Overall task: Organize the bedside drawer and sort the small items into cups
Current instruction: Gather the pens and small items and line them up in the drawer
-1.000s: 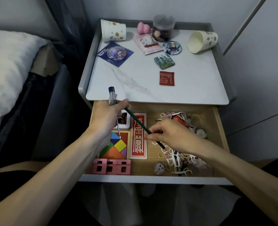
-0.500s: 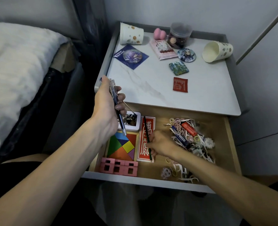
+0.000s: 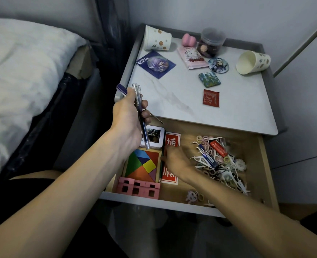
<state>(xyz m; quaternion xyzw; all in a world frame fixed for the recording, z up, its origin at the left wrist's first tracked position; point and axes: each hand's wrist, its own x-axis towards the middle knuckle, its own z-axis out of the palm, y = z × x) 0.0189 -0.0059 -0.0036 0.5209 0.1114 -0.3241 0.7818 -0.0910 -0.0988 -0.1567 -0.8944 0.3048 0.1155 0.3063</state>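
Over the drawer's back left corner, my left hand [image 3: 129,118] is curled round a bunch of pens [image 3: 138,101], tips pointing down. Lower and to its right, my right hand [image 3: 176,160] is inside the open drawer [image 3: 268,164], fingertips at a green pencil [image 3: 161,169] beside the tangram puzzle [image 3: 142,164]. It is too blurred to tell whether I pinch it. Hair ties [image 3: 209,166] heap just right of that hand. Beyond my left hand sits a spotted cup [image 3: 156,40], and a tipped cup [image 3: 252,62] lies well off to the right.

Rumpled white bedding [image 3: 24,71], grey wall [image 3: 209,12]
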